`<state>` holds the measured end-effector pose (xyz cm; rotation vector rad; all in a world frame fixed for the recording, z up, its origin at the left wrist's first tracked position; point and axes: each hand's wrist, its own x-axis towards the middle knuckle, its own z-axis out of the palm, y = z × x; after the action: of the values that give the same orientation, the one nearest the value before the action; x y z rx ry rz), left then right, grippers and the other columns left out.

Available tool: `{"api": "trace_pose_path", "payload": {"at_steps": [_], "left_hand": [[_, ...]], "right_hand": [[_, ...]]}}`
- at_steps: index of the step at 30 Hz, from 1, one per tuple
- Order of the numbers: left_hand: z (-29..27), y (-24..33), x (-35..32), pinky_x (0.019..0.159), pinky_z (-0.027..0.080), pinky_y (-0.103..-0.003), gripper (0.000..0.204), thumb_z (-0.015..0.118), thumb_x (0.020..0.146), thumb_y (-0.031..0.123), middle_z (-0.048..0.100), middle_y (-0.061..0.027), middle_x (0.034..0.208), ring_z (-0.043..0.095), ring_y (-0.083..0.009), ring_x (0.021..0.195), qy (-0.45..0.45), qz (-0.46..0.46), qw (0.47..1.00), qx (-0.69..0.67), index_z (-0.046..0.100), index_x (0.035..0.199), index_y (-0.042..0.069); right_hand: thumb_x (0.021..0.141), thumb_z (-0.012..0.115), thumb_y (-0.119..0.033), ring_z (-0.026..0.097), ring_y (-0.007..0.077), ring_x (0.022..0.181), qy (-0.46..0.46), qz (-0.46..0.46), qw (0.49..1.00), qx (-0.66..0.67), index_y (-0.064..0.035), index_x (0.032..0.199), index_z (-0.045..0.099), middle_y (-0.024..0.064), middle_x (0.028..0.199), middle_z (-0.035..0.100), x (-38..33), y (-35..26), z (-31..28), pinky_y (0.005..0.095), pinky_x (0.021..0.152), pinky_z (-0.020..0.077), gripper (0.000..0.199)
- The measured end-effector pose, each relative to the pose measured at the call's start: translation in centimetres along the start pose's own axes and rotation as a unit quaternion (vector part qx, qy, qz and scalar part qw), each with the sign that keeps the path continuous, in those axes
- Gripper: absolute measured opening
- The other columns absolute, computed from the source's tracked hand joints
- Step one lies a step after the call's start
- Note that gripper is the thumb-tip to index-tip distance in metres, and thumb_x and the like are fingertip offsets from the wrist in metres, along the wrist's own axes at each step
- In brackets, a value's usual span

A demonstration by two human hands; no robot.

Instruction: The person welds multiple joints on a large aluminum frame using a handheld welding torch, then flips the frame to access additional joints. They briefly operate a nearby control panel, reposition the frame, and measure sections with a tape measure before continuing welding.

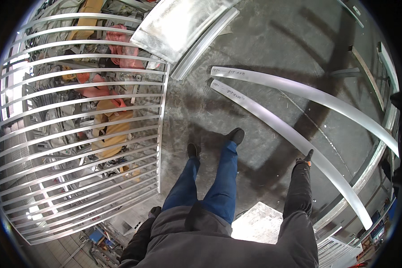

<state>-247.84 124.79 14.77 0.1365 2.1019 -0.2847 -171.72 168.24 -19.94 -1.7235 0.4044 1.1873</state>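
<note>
A long pale metal strip [272,120] runs from the middle of the view down to the lower right. My right hand [306,158], in a dark glove, is at its near edge, with a thumb lying on the strip's face and the other fingers mostly out of sight. A second metal strip [308,91] of similar shape extends beyond it, apart from my hands. Both strips bear handwritten marks at their far left ends. My left hand [155,211], also dark-gloved, hangs beside my left hip, its fingers too small and shaded to make out.
A large slatted metal frame [160,134] stands at my left, with a heap of scrap and red and tan pieces behind it. Farther off lie a metal sheet [174,27] and a long profile [205,44]. A curved rail [366,167] and bars are on the right.
</note>
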Motion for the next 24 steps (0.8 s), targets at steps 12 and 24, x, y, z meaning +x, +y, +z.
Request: {"api": "trace_pose_path", "payload": {"at_steps": [12,24], "left_hand": [[-4.2,4.3,-4.5,0.085,0.053,-0.041,0.044,0.055,0.092,0.046,0.074,-0.0120,0.102,0.066,-0.0243,0.099,0.055,0.045,0.992,0.105,0.072,0.108,0.009],[-8.0,8.8,-3.5,0.074,0.052,-0.042,0.035,0.054,0.092,0.034,0.073,-0.0120,0.092,0.067,-0.0235,0.084,0.071,0.011,0.992,0.102,0.072,0.101,0.005]], "right_hand": [[0.091,0.068,-0.058,0.053,0.0366,0.129,0.052,-0.004,0.987,0.154,-0.0011,0.145,0.049,0.0152,0.144,0.055,7.8,0.5,-2.5,0.0498,0.112,0.0431,0.080],[0.085,0.081,-0.042,0.053,0.0359,0.127,0.030,-0.076,0.976,0.204,0.0049,0.146,0.044,0.0198,0.144,0.053,4.7,0.8,-1.6,0.0481,0.112,0.0443,0.085]]}}
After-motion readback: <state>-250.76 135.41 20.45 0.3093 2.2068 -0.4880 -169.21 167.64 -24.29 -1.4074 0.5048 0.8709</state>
